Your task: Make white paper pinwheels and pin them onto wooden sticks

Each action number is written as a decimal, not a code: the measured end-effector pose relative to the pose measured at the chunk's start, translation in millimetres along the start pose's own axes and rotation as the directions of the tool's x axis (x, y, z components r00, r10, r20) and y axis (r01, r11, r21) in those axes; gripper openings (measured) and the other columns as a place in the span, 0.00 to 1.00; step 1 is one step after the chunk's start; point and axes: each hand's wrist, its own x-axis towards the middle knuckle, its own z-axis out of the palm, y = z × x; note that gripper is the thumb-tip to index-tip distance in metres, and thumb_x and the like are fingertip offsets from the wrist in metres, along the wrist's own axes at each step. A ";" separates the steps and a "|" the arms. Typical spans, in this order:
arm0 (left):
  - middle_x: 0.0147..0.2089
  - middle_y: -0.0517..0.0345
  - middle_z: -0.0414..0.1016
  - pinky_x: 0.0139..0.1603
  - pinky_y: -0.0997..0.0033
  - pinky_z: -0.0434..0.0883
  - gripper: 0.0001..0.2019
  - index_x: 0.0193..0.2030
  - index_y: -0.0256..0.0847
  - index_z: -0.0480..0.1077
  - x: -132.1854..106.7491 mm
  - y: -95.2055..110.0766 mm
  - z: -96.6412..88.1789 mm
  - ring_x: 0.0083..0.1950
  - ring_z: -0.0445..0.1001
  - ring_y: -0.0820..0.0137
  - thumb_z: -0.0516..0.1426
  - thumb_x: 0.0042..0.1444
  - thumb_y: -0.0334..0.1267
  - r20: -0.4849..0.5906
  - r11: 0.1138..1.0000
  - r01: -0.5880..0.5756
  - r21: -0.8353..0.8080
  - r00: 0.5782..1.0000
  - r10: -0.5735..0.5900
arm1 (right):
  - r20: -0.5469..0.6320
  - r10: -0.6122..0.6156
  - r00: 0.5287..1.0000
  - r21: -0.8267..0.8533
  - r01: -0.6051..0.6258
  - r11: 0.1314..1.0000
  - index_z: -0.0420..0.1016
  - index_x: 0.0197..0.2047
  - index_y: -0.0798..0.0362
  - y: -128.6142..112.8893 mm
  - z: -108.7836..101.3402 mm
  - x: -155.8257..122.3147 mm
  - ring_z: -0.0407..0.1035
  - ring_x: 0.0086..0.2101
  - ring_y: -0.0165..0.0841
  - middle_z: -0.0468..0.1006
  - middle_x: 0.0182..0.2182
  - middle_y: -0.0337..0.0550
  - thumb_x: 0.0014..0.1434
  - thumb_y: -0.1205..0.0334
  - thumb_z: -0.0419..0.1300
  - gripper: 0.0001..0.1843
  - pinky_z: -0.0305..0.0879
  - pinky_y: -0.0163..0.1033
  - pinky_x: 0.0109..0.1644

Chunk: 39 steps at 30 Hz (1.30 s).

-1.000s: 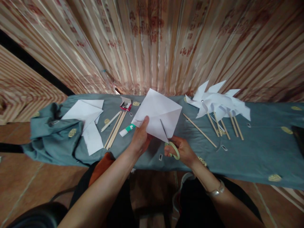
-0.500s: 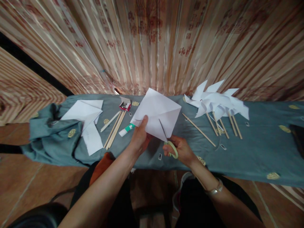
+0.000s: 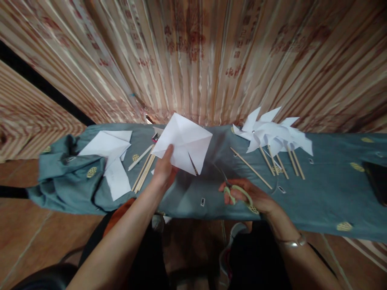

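My left hand (image 3: 165, 170) grips a square white sheet of paper (image 3: 189, 137) by its lower left side, thumb on top and fingers beneath. Crease lines cross the sheet, and a cut runs inward from its bottom corner, showing as a narrow gap. To the right, apart from the paper, my right hand (image 3: 246, 193) is closed around the pale green handles of scissors (image 3: 231, 191). The scissor blades point up and left over the cloth and look blurred. Partly hidden behind the sheet is a small box (image 3: 155, 137) with metal bits in it.
A grey-green cloth (image 3: 332, 177) covers the table. Folded white papers (image 3: 104, 145) lie left, beside a white pen (image 3: 140, 157) and several wooden sticks (image 3: 145, 173). White paper pinwheels (image 3: 272, 131) on sticks and a loose stick (image 3: 250, 167) lie right. A dark object (image 3: 375, 181) sits far right.
The scissors have come out of the paper's cut and moved right and down with my right hand. My left hand has shifted the sheet to the left, and the cut now gapes.
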 end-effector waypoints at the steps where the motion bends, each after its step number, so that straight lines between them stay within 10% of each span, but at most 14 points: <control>1: 0.46 0.55 0.81 0.48 0.71 0.75 0.14 0.53 0.41 0.72 0.1 0.2 -1.3 0.43 0.79 0.68 0.56 0.60 0.31 -0.015 1.000 -0.001 0.011 1.000 0.001 | -0.057 -0.042 0.997 0.015 0.043 0.999 0.76 0.40 0.56 0.5 -4.9 -1.3 0.68 0.25 0.31 0.78 0.26 0.44 0.49 0.37 0.64 0.29 0.64 0.36 0.29; 10: 0.37 0.52 0.82 0.44 0.66 0.75 0.13 0.45 0.36 0.75 -18.6 -12.6 -8.5 0.42 0.80 0.61 0.63 0.50 0.32 0.106 0.955 0.173 0.242 0.973 -0.204 | -0.655 -0.210 0.726 -0.015 0.265 0.964 0.77 0.35 0.49 5.9 -23.6 20.2 0.68 0.24 0.31 0.78 0.25 0.37 0.39 0.50 0.73 0.20 0.64 0.37 0.28; 22: 0.34 0.51 0.82 0.47 0.62 0.73 0.10 0.35 0.40 0.77 -21.9 -24.8 -26.0 0.45 0.78 0.56 0.67 0.43 0.35 0.207 0.888 0.164 0.429 0.939 -0.274 | -0.430 -0.093 0.898 0.090 0.145 0.985 0.78 0.31 0.52 -0.4 -15.6 28.7 0.66 0.23 0.27 0.75 0.23 0.33 0.34 0.58 0.75 0.19 0.65 0.35 0.27; 32: 0.36 0.46 0.80 0.40 0.62 0.76 0.29 0.49 0.37 0.73 -31.0 2.3 -1.9 0.44 0.78 0.55 0.52 0.56 0.61 0.345 0.915 0.350 0.202 0.849 -0.401 | -0.618 -0.023 0.786 0.353 0.304 0.885 0.76 0.30 0.50 -0.8 -0.6 44.4 0.69 0.26 0.31 0.77 0.25 0.34 0.32 0.57 0.76 0.20 0.68 0.38 0.31; 39: 0.47 0.45 0.78 0.46 0.62 0.72 0.30 0.48 0.40 0.73 -27.7 6.0 -0.7 0.54 0.74 0.54 0.53 0.53 0.64 0.463 0.943 0.286 0.170 0.822 -0.332 | -0.551 -0.034 0.834 0.442 0.326 0.836 0.73 0.33 0.49 -13.3 0.8 49.0 0.75 0.35 0.40 0.81 0.32 0.41 0.41 0.57 0.69 0.15 0.72 0.42 0.35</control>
